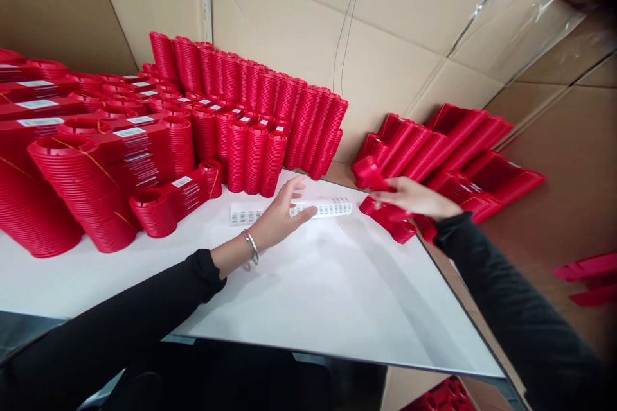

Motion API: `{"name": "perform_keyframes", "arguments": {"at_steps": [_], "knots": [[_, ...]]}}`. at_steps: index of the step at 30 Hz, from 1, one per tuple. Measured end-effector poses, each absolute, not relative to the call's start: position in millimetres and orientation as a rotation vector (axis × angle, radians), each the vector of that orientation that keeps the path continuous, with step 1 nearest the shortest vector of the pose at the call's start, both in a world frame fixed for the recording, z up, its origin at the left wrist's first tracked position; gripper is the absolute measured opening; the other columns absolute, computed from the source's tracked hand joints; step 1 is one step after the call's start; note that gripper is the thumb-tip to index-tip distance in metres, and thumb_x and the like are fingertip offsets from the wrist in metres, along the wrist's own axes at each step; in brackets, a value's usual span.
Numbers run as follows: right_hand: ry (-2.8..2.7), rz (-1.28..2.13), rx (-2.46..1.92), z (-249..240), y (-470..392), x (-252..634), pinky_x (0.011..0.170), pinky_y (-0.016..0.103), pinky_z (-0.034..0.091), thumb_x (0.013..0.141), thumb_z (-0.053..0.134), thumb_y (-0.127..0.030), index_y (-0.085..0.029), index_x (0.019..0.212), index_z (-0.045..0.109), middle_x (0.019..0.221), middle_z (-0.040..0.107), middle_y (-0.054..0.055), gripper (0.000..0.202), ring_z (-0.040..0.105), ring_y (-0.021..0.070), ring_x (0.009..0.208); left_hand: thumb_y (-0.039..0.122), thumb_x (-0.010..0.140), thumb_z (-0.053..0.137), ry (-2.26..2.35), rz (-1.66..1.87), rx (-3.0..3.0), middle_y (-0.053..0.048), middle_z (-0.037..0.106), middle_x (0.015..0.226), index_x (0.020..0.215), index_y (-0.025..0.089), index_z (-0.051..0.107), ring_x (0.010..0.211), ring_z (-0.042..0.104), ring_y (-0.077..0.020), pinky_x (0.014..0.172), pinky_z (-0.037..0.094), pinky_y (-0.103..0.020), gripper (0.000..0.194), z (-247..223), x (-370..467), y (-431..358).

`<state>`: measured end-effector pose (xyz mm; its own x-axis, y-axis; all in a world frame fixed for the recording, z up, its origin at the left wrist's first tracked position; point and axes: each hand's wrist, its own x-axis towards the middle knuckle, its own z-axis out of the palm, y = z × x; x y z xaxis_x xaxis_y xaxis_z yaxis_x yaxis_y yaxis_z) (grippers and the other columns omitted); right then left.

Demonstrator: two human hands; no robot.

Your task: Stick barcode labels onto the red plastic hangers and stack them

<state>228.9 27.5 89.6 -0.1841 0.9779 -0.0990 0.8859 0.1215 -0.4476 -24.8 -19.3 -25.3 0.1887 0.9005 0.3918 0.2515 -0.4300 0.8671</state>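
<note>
My left hand (279, 217), a silver bangle on its wrist, hovers over the white table with fingers apart and nothing in them. Below it lies a strip of white barcode labels (332, 207), partly hidden by the hand. At the table's right edge my right hand (417, 196) is closed on a red plastic piece (370, 174), slightly blurred. Just under that hand, another red piece (402, 231) lies at the table edge. To the left, a short red stack (153, 210) with two round ends carries a barcode label and a rubber band.
Tall stacks of nested red pieces (108, 205) crowd the table's left side, several with labels on top. More red stacks (434, 141) lean in a cardboard box at the right. Cardboard (289, 6) walls the back. Red parts (441, 395) show below the front edge.
</note>
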Motion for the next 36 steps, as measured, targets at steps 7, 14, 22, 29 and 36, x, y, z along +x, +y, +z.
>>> {"name": "perform_keyframes", "arguments": {"at_steps": [7,14,22,29,36], "knots": [[-2.493,0.693,-1.318,3,-22,136,0.052,0.026,0.037,0.082,0.047,-0.035,-0.02,0.07,0.049,0.06,0.055,-0.001,0.019,0.048,0.0135,0.054,0.039,0.079,0.056,1.032,1.412,1.462,-0.006,0.059,0.096,0.092,0.016,0.056,0.086,0.057,-0.0166,0.078,0.046,-0.03,0.026,-24,-24,-13],[-2.241,1.613,-0.921,6,-8,174,0.081,0.03,0.046,0.084,0.048,-0.037,-0.02,0.107,0.052,0.103,0.062,0.004,0.029,0.057,0.0168,0.095,0.035,0.078,0.058,0.899,1.317,1.543,-0.001,0.057,0.076,0.08,0.015,0.056,0.069,0.053,-0.0114,0.065,0.043,-0.024,0.021,-18,-38,10],[-1.898,1.402,-1.204,-33,-6,183,0.062,0.027,0.049,0.07,0.043,-0.012,-0.02,0.081,0.052,0.077,0.061,0.001,0.016,0.06,0.0148,0.069,0.031,0.075,0.061,0.703,1.157,1.778,-0.001,0.056,0.083,0.09,0.016,0.052,0.077,0.054,-0.0115,0.075,0.044,-0.026,0.022,6,-3,51],[-1.682,1.182,-1.291,-24,24,225,0.044,0.024,0.041,0.057,0.036,-0.005,-0.019,0.062,0.045,0.052,0.05,-0.002,0.017,0.052,0.0123,0.045,0.044,0.09,0.031,1.169,1.121,2.014,-0.013,0.043,0.127,0.137,0.023,0.016,0.104,0.053,-0.0175,0.087,0.044,-0.034,0.054,-12,27,82],[-1.535,1.105,-1.28,-23,30,235,0.042,0.023,0.041,0.056,0.035,-0.009,-0.019,0.063,0.044,0.056,0.052,0.0,0.014,0.052,0.0118,0.046,0.02,0.062,0.064,1.317,0.205,2.409,-0.009,0.06,0.098,0.119,0.018,0.051,0.092,0.056,-0.0266,0.081,0.044,-0.036,0.059,-17,9,73]]}}
